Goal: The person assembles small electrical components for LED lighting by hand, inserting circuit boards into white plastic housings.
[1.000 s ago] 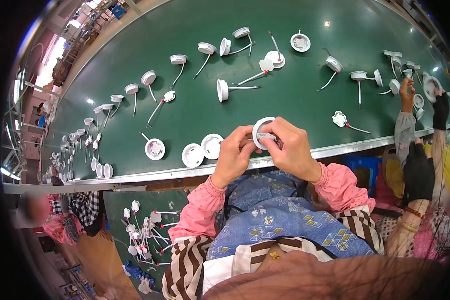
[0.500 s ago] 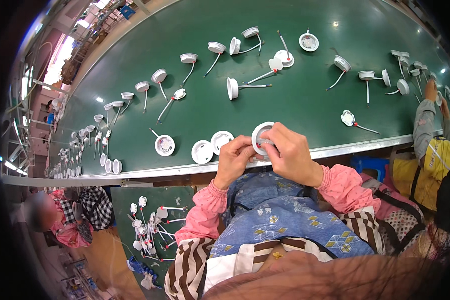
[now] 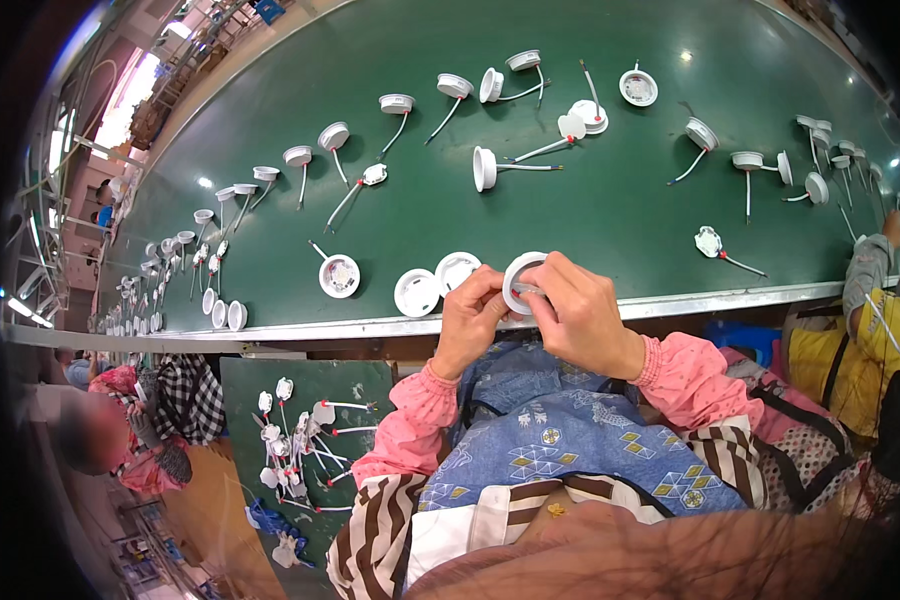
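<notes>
Over the table's front edge, both hands hold a round white lamp housing [image 3: 511,280], its open side toward me. My left hand [image 3: 473,315] pinches its left rim. My right hand [image 3: 582,308] is closed at its right side, fingertips reaching into the opening. A pale piece shows at those fingertips, too covered to identify. Just left of my hands lie two empty-looking white housings [image 3: 416,293], side by side. Farther left is a housing [image 3: 339,276] with a light board inside and a short cable. A loose light board [image 3: 708,242] with a red-ended cable lies to the right.
The green table [image 3: 610,220] has a metal front edge [image 3: 690,302]. Many cabled housings [image 3: 455,86] run in a curved line across it. A lower green surface [image 3: 245,385] at left carries a heap of light boards [image 3: 295,440]. Co-workers sit at right [image 3: 850,350] and left [image 3: 175,410].
My view has shifted slightly, so the table's contents appear a little farther right. Both hands still hold the housing in nearly the same pose. The right co-worker's hand has moved.
</notes>
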A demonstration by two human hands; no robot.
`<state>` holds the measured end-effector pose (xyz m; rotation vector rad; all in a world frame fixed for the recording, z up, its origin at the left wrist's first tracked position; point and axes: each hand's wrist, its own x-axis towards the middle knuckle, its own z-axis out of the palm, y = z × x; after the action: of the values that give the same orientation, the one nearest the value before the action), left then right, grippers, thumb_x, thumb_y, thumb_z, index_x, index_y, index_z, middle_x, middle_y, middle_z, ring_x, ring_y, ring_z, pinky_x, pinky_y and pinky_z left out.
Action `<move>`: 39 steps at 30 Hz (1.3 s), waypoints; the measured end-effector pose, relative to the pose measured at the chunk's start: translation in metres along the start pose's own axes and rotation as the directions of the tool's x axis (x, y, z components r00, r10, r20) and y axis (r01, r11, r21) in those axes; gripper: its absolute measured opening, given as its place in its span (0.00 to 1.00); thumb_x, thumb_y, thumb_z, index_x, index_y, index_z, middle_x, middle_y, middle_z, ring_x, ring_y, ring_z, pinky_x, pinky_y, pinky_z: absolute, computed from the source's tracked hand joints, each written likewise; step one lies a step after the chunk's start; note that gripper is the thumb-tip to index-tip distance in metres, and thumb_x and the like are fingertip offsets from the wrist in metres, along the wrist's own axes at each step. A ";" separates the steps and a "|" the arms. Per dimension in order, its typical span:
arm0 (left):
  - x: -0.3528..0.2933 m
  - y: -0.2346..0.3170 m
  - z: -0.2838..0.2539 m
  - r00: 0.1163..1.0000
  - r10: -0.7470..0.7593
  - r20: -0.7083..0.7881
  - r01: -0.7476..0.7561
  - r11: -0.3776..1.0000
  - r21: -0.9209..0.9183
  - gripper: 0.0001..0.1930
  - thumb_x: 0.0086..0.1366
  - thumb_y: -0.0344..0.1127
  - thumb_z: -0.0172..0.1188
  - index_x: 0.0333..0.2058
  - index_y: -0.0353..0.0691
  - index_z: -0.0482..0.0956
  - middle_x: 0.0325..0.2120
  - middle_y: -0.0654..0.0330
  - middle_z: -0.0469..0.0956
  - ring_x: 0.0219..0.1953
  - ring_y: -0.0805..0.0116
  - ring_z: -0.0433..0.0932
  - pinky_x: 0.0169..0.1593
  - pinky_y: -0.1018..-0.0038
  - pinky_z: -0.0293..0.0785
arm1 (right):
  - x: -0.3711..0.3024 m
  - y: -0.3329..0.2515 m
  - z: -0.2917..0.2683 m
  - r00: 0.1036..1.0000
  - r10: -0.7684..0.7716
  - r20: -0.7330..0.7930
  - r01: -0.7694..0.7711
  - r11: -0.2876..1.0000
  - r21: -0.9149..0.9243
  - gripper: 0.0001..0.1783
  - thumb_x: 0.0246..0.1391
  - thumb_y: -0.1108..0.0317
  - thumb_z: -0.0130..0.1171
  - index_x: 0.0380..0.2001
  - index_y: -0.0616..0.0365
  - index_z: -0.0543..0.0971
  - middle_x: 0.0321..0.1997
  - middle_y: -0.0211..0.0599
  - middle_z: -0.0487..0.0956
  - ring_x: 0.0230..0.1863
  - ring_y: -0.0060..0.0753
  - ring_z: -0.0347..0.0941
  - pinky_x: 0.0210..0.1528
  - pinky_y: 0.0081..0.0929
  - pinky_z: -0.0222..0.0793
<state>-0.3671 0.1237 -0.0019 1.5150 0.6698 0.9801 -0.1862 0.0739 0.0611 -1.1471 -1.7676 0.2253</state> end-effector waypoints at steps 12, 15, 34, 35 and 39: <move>-0.008 0.015 0.004 0.975 -0.220 -0.031 0.213 0.966 -0.145 0.04 0.70 0.23 0.57 0.41 0.32 0.79 0.32 0.64 0.75 0.28 0.78 0.76 0.32 0.80 0.73 | 0.013 0.002 -0.022 0.935 -0.103 0.340 0.163 0.975 -0.152 0.40 0.35 0.70 0.76 0.58 0.49 0.76 0.55 0.47 0.72 0.56 0.53 0.70 0.52 0.45 0.70; -0.015 0.017 -0.004 0.981 -0.189 -0.038 0.189 0.982 0.000 0.04 0.69 0.24 0.58 0.40 0.33 0.79 0.30 0.64 0.75 0.28 0.77 0.74 0.32 0.79 0.72 | 0.010 0.014 -0.022 0.898 -0.088 0.432 0.126 0.990 -0.059 0.40 0.35 0.69 0.77 0.57 0.50 0.75 0.58 0.49 0.70 0.55 0.54 0.71 0.53 0.46 0.71; -0.020 0.037 -0.007 0.995 0.017 0.094 -0.036 0.976 0.213 0.05 0.67 0.29 0.60 0.37 0.34 0.82 0.25 0.62 0.74 0.26 0.75 0.70 0.30 0.76 0.65 | 0.019 0.020 -0.022 0.893 -0.049 0.447 -0.066 0.969 0.237 0.26 0.37 0.72 0.71 0.45 0.54 0.79 0.49 0.38 0.75 0.46 0.44 0.77 0.44 0.36 0.75; -0.022 0.039 -0.008 0.992 -0.002 0.128 -0.024 0.978 0.208 0.05 0.67 0.29 0.61 0.37 0.34 0.82 0.25 0.62 0.75 0.26 0.76 0.70 0.30 0.76 0.65 | 0.021 0.020 -0.025 0.877 -0.005 0.481 -0.149 0.948 0.281 0.25 0.37 0.71 0.72 0.44 0.54 0.79 0.49 0.36 0.76 0.46 0.40 0.77 0.44 0.33 0.75; -0.025 0.043 -0.010 0.988 -0.075 0.132 0.060 0.992 0.114 0.06 0.67 0.30 0.61 0.38 0.34 0.83 0.25 0.64 0.76 0.26 0.79 0.70 0.30 0.77 0.65 | 0.020 0.023 -0.027 0.818 0.079 0.570 -0.337 0.869 0.363 0.26 0.38 0.71 0.74 0.45 0.54 0.80 0.51 0.32 0.77 0.48 0.30 0.76 0.46 0.28 0.74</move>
<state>-0.3931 0.0993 0.0347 1.6294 0.6819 0.7914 -0.1525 0.0927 0.0731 -0.9857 -1.9073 1.1425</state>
